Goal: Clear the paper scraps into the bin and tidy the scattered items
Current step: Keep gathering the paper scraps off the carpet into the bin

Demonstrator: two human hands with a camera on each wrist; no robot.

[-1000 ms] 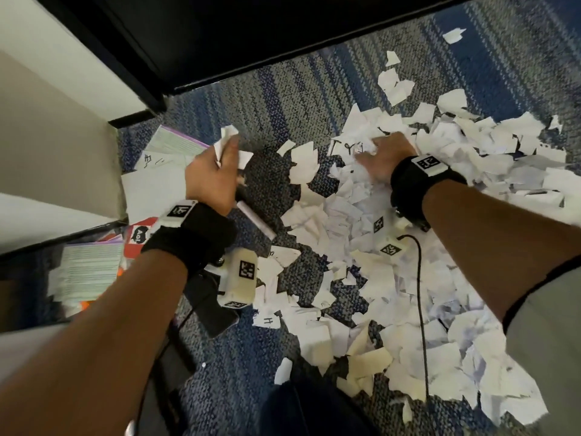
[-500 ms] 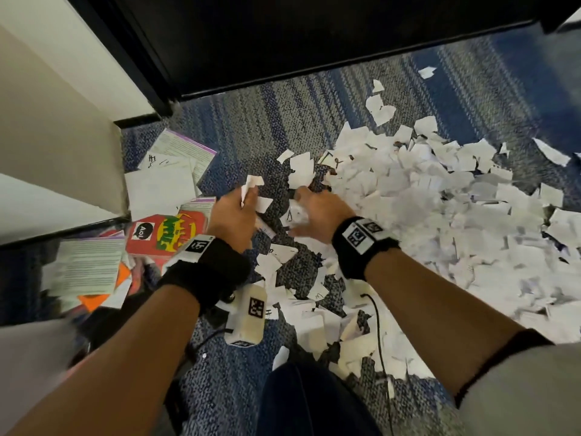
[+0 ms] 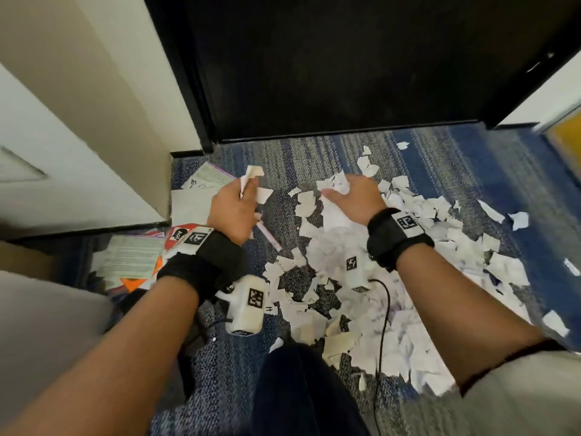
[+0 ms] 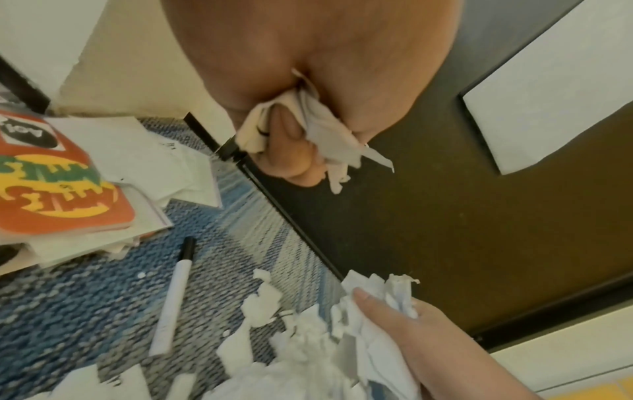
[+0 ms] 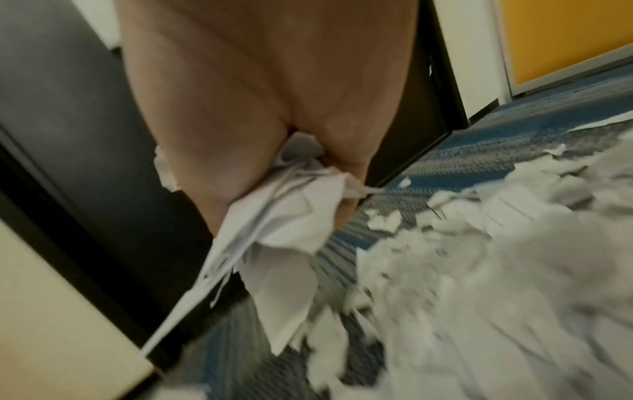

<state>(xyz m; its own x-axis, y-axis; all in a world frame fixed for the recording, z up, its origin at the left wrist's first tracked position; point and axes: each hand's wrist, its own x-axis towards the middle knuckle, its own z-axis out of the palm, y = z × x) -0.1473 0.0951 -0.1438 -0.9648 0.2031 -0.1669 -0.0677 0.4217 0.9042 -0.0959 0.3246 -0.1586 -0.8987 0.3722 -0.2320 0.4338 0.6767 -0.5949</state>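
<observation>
The left hand (image 3: 234, 212) is up off the floor, on the left side of the mess. Its fingers are curled tight around a small bunch of torn paper (image 4: 322, 135). White bits poke out past the fingers. In the left wrist view one fingertip shows between the crumpled pieces.

The right hand (image 3: 353, 199) is up too, a little to the right of the left hand. The two hands are near each other but apart. This hand grips a bigger wad of paper (image 5: 291, 213), and long pieces hang down from the fist.

The big pile of paper scraps (image 3: 393, 294) lies on the blue carpet (image 3: 440, 152). It sits under the right hand and spreads out to the right and toward the person. A few loose scraps lie far off near the dark door (image 3: 345, 64). The pile is right below the right hand and just to the right of the left hand.

A white marker with a black cap (image 4: 173, 300) lies flat on the carpet under the left hand, beside the edge of the pile.

On the left, next to the cream wall (image 3: 78, 121), a stack of papers and booklets (image 3: 132, 259) lies on the floor. An orange card with yellow and green print (image 4: 58, 189) sits on top of it.

No bin shows in any view.
</observation>
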